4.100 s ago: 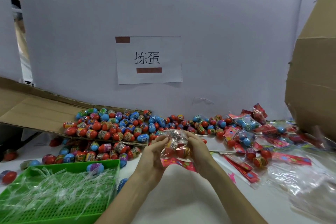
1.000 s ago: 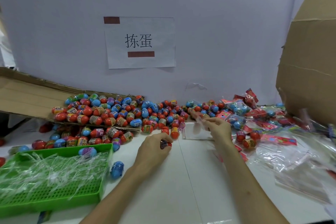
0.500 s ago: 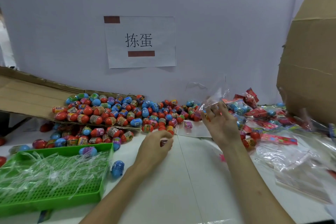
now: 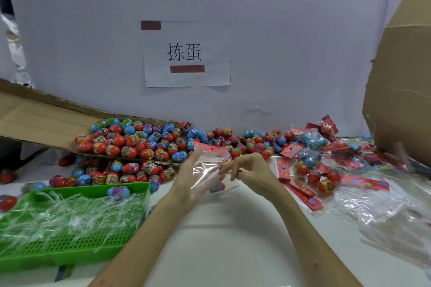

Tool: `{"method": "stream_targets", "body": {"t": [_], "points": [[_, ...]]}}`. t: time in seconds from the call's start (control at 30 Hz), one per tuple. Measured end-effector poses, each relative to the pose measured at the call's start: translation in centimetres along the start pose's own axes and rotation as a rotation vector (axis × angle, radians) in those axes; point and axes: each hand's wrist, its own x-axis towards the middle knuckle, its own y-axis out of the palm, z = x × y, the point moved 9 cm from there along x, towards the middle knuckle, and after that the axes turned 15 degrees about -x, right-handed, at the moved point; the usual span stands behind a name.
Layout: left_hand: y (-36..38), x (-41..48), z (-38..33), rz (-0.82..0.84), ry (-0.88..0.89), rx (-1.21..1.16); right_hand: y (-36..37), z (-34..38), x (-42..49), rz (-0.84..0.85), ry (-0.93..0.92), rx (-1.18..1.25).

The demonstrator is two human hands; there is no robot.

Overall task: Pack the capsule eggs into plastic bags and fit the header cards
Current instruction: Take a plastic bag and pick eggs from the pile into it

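Both hands hold a clear plastic bag [image 4: 206,171] up over the white table [image 4: 221,240]. My left hand [image 4: 186,184] grips it from behind on the left. My right hand [image 4: 251,172] pinches its right edge with fingertips. A red dotted header card [image 4: 211,148] shows at the bag's top edge. A small blue-and-red shape [image 4: 216,187], likely a capsule egg, shows blurred through the bag's lower part. Loose capsule eggs [image 4: 144,144] lie heaped behind the hands.
A green perforated tray [image 4: 70,242] of clear strips sits at front left. A cardboard flap [image 4: 42,121] carries eggs at left. Red header cards [image 4: 303,193], packed bags [image 4: 312,140] and empty clear bags [image 4: 384,214] lie right, under a tall carton [image 4: 403,77].
My right hand brought a clear bag from the far right to the centre. My left hand rose from the table with the egg it picked, and both hands now meet on the bag.
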Motion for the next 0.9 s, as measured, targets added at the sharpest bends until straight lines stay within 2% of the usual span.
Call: {"method": "stream_targets", "body": {"t": [0.13,0.23,0.3,0.4,0.5,0.67,0.77,0.9], "points": [[0.1,0.3,-0.1,-0.017,0.085,0.11,-1.0,-0.6,0.3,-0.152,0.034,0.002],[-0.2,0.0,-1.6,-0.061,0.199,0.09,-2.1,-1.1,0.5,-0.246,0.066,0.054],[-0.4,-0.1,-2.4,-0.068,0.26,0.005,-0.9,-1.8,0.7,-0.123,0.151,0.158],[-0.5,-0.2,-3.0,-0.058,0.322,-0.123,2.2,-2.4,0.4,0.116,0.268,0.13],[-0.6,-0.2,-3.3,-0.06,0.34,-0.185,3.9,-1.4,0.1,0.209,0.218,0.103],[-0.9,-0.1,-3.2,-0.073,0.323,-0.153,3.0,-0.9,0.2,0.064,0.225,0.203],[-0.9,0.2,-2.4,-0.084,0.247,-0.071,1.9,-1.2,0.3,-0.063,0.23,0.177],[-0.4,0.2,-0.9,-0.019,0.137,0.009,0.5,-1.3,0.1,-0.181,0.232,0.147]]}}
